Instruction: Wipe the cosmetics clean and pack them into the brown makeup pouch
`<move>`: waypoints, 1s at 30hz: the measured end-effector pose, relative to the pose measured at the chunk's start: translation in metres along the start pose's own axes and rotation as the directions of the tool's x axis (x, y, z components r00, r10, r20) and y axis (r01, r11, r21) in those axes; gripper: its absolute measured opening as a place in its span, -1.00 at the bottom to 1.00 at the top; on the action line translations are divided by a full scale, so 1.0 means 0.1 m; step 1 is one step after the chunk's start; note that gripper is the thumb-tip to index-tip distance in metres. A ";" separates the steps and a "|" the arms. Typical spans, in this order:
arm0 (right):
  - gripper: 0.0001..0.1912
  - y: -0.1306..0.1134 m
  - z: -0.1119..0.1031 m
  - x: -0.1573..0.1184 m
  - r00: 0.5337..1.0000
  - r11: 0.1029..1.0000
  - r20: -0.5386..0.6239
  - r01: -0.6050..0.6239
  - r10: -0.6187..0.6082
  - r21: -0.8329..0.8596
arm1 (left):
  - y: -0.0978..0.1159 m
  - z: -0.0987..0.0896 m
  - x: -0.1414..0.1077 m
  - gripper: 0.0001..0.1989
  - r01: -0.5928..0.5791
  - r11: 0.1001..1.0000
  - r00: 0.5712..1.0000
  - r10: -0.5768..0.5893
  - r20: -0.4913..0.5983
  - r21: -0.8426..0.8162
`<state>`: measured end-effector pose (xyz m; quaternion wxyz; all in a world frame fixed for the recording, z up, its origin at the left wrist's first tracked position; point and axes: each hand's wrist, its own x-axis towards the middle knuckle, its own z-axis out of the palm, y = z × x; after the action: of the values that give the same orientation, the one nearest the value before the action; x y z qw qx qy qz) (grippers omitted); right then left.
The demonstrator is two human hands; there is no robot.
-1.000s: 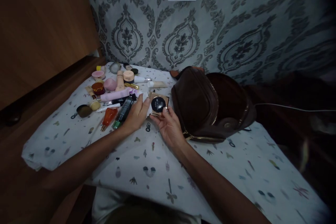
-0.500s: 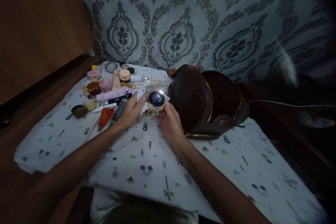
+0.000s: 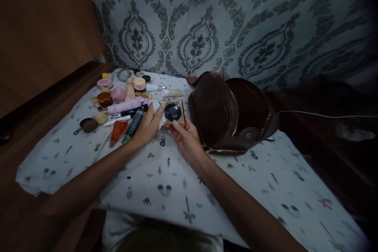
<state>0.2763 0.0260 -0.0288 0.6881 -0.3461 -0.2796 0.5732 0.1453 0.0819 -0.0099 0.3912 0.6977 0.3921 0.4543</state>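
Observation:
My right hand (image 3: 188,137) is closed on a square gold powder compact (image 3: 178,105) with a round black label, its thumb lying over the near edge. A white wipe or tissue (image 3: 162,123) is pinched in my left hand (image 3: 147,126), against the compact's left side. Fingers of the left hand are partly hidden behind the wipe. Just left of that hand lie a dark tube with a green end (image 3: 134,125) and an orange item (image 3: 118,130). A brown leather bag (image 3: 211,112) stands right of the compact.
Several cosmetics spread over the left of the patterned cloth (image 3: 165,173), among them a pink sponge (image 3: 118,94), a cream jar (image 3: 139,84), a lilac tube (image 3: 125,105) and a pale tube (image 3: 172,93). A wooden cabinet (image 3: 47,23) rises at left. A white cable (image 3: 319,114) runs right.
The compact has tilted so its labelled face turns more towards me, and it has shifted slightly left. My right thumb now lies over its near edge. The wipe stays beside it.

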 end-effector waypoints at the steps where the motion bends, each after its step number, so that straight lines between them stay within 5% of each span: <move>1: -0.56 0.00 0.01 0.00 1.000 1.000 0.002 0.018 -0.018 0.002 | 0.00 0.01 -0.01 -0.38 0.000 1.000 1.000 0.000 0.011 0.010; 5: -0.60 0.01 0.01 0.02 0.996 0.996 -0.049 0.082 -0.080 0.035 | -0.03 0.05 -0.07 -0.39 -0.065 0.995 0.992 0.056 0.109 0.076; 9: -0.59 -0.01 0.00 0.02 0.991 0.992 -0.077 0.115 -0.112 0.045 | -0.04 0.05 -0.11 -0.39 -0.252 0.932 0.964 0.220 0.147 0.260; 16: -0.62 0.02 0.04 -0.05 0.997 0.995 0.014 0.071 -0.072 0.065 | -0.04 -0.01 -0.04 -0.50 -0.401 0.749 0.894 0.445 0.049 0.527; 24: -0.55 0.05 0.11 -0.14 0.988 0.998 0.143 0.059 -0.057 -0.012 | 0.04 -0.07 -0.01 -0.80 -0.419 0.761 0.863 0.503 -0.044 0.495; 30: -0.68 0.06 0.12 -0.14 0.987 0.992 0.157 -0.047 0.028 0.116 | 0.07 -0.06 -0.05 -0.86 -0.478 0.741 0.853 0.519 0.049 0.472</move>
<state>0.2603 0.0150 -0.0261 0.6728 -0.2638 -0.2909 0.6270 0.1393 0.0756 -0.0034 0.0582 0.8299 0.3049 0.4636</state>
